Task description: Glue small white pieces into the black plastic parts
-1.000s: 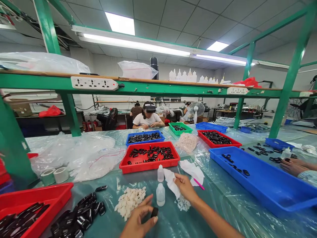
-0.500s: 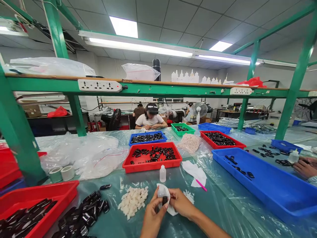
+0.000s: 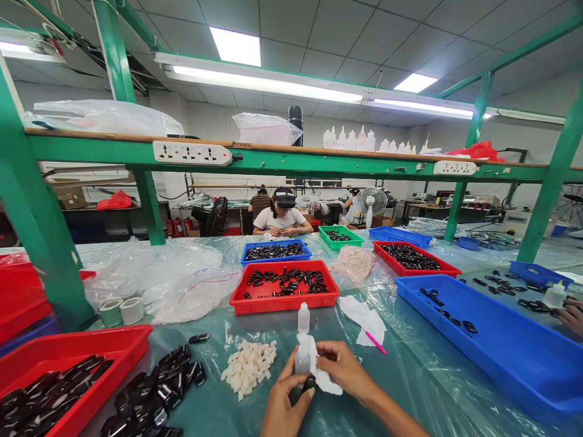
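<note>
My left hand [image 3: 286, 400] is closed, with a small black plastic piece [image 3: 309, 382] between thumb and fingers. Its fingers also reach the side of a translucent squeeze bottle [image 3: 302, 359]. Folded white cloth [image 3: 325, 381] is pinched in my right hand [image 3: 344, 367], pressed against that bottle's right side. Which hand bears the bottle's weight I cannot tell. Just behind it stands a second small squeeze bottle [image 3: 303, 318]. A pile of off-white small pieces [image 3: 249, 367] lies left of my hands, and a heap of glossy black pieces [image 3: 168, 382] is farther left.
Red trays [image 3: 285, 306] [image 3: 132, 352] with black pieces stand ahead and at left. A long blue tray [image 3: 501, 346] is at right. White cloth [image 3: 359, 312] and a pink pen-like tool [image 3: 376, 343] lie ahead right. A co-worker's hand [image 3: 571, 315] shows far right.
The cloth has shifted to the bottle's right side, uncovering more of the bottle. The black piece is now tilted in my left hand. The view has swung slightly left.
</note>
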Demonstrator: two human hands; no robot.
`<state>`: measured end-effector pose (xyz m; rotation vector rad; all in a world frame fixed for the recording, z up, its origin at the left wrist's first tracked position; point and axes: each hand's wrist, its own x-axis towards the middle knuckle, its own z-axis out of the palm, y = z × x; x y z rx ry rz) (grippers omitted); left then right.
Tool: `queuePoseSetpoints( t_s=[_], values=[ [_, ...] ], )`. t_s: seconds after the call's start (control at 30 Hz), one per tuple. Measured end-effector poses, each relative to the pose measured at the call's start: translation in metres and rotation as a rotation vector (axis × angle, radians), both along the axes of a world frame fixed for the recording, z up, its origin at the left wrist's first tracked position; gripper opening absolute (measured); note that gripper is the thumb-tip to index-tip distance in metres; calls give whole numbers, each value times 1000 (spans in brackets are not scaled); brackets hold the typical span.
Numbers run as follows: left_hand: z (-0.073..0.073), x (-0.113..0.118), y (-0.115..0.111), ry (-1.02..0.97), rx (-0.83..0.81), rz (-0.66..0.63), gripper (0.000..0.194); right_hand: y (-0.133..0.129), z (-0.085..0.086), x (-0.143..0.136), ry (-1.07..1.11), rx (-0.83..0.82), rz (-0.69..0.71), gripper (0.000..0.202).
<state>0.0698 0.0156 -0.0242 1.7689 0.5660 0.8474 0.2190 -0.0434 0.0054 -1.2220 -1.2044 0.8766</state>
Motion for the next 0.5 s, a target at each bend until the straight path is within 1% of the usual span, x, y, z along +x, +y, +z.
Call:
queuePoseSetpoints(
  t_s=[0.1,0.17,0.23,0.3,0.4,0.5],
  values=[
    [-4,1,-2,33,40,32,17,-2,-1,0,-12,-1,-43,48],
    [-8,2,-6,35,84,78,15,-2,-2,-3,-34,12,-86,50],
    [-12,4,-9,12,136,118,15,-1,-3,-7,-69,33,-136,49],
    [-13,6,-13,-17,181,115,17,0,-3,-11,-103,54,-167,43],
    [-9,7,-16,-7,204,56,20,2,-3,-12,-109,65,-138,34],
    [-4,5,-17,20,184,51,22,2,-1,-9,-66,59,-58,36]
  ],
)
